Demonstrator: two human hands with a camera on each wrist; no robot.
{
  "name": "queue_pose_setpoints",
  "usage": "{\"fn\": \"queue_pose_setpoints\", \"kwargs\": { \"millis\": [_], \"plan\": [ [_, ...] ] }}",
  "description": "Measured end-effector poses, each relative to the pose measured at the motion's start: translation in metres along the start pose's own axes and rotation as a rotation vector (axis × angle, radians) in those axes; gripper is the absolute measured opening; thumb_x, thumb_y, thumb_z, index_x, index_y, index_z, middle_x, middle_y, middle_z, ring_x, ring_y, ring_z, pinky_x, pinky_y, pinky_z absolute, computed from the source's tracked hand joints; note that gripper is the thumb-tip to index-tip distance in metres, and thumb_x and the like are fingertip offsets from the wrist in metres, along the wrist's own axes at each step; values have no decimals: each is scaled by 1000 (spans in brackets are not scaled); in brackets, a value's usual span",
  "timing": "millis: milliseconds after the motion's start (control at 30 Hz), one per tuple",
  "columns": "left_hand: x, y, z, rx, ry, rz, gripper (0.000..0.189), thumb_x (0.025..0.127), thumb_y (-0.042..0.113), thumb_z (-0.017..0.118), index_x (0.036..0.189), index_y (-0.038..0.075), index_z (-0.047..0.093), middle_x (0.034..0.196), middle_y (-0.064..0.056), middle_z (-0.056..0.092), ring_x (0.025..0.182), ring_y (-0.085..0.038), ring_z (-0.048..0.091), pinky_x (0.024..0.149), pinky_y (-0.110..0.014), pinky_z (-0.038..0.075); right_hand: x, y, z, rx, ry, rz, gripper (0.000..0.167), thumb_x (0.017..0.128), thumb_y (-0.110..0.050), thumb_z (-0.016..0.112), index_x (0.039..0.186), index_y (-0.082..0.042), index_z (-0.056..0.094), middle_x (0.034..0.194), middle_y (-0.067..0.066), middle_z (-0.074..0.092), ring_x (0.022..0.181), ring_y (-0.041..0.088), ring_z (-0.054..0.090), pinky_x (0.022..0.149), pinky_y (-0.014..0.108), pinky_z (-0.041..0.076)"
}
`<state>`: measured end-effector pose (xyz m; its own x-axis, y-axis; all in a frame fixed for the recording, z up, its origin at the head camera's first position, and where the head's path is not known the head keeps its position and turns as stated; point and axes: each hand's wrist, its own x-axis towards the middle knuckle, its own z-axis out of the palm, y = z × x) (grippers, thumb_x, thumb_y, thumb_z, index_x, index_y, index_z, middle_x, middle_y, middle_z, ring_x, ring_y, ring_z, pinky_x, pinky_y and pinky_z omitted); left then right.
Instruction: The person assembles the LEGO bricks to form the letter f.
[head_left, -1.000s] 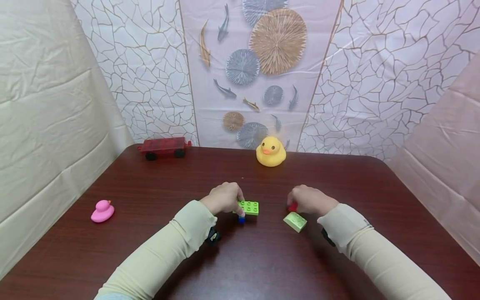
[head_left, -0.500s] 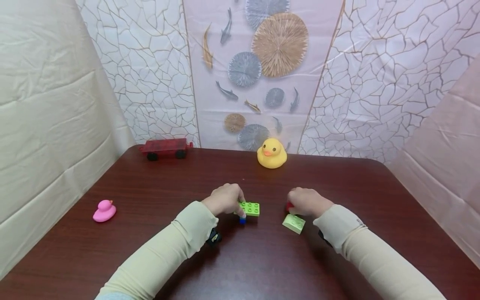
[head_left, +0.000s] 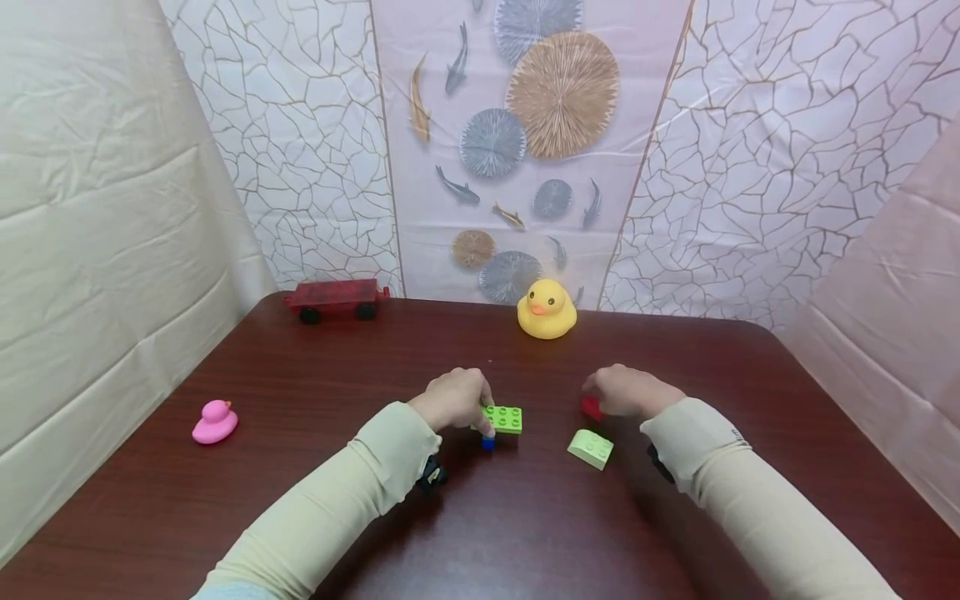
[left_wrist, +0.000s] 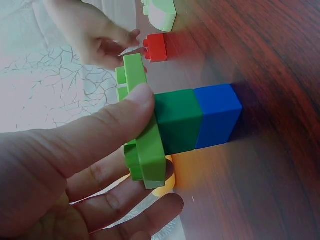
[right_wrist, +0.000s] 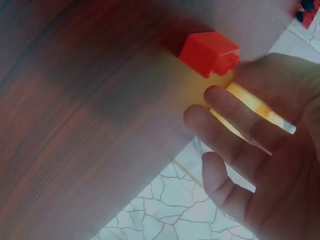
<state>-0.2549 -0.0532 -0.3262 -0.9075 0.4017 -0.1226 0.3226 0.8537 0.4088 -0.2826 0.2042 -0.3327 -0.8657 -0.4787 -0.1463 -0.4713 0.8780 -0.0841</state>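
My left hand pinches a lime green toy building brick between thumb and fingers. Beneath it in the left wrist view are a dark green brick and a blue brick, joined in an upright stack with blue at the bottom, on the table. My right hand is beside a small red brick, its fingers loosely bent and spread in the right wrist view. The fingertips are close to the red brick's studs. A pale green brick with a curved top lies on the near side of the red one.
At the back edge of the brown table sit a yellow rubber duck and a red wheeled toy wagon. A small pink duck stands at the left. Patterned cloth hangs behind.
My right hand has drawn slightly back and to the right, uncovering more of the red brick. My left hand keeps its hold on the lime green brick. The head view has shifted a little.
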Motion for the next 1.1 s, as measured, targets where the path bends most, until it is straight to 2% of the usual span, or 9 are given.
{"fn": "queue_pose_setpoints", "kwargs": {
  "millis": [67,133,200,333,467,600,833,1100],
  "plan": [
    [-1,1,-1,0,0,-3,25,62,26,79,82,14,69,69,9,57,64,-11,50,56,-29,39,-2,2,2,12,-11,-15,31,76,2,56,104,-8,63,98,6,60,91,26,53,71,40,44],
    [-1,1,-2,-2,-5,-8,24,62,25,79,81,14,69,69,8,57,64,-11,50,56,-29,40,-3,4,5,7,-18,-17,35,75,4,56,105,-11,63,98,5,60,89,25,53,68,38,44],
    [-2,2,-2,1,-8,-6,24,63,25,78,81,14,69,68,8,57,63,-11,50,55,-29,39,-3,5,8,11,-16,-13,37,72,7,58,103,-12,64,91,3,60,80,21,52,62,34,43],
    [-2,3,-2,3,-11,-1,24,63,25,78,82,14,69,68,9,57,63,-10,50,55,-28,39,-2,1,9,44,27,-64,21,70,-3,66,92,-6,64,74,-2,55,65,15,49,55,28,41],
    [-1,2,0,4,-2,-1,26,63,26,78,84,14,69,70,9,58,64,-11,50,56,-29,40,-2,-9,1,110,75,-125,13,70,-10,66,82,-8,60,66,-5,51,59,12,46,54,26,40],
    [0,0,1,6,6,3,29,62,26,79,85,14,69,71,8,59,65,-11,50,56,-30,40,-2,-21,-7,128,90,-139,14,69,-13,65,81,-13,58,65,-8,51,58,9,47,54,25,40],
    [0,0,0,11,8,4,29,61,27,79,85,14,69,72,8,59,65,-11,50,56,-30,40,-5,-39,-17,147,83,-189,15,68,-15,67,80,-15,58,66,-9,52,60,8,47,55,25,41],
    [1,0,0,24,15,9,28,60,27,79,84,15,69,73,8,59,66,-11,51,56,-31,40,-3,-61,-24,160,66,-196,15,70,-21,68,81,-15,60,66,-11,53,61,7,50,58,24,42]
  ]
}}
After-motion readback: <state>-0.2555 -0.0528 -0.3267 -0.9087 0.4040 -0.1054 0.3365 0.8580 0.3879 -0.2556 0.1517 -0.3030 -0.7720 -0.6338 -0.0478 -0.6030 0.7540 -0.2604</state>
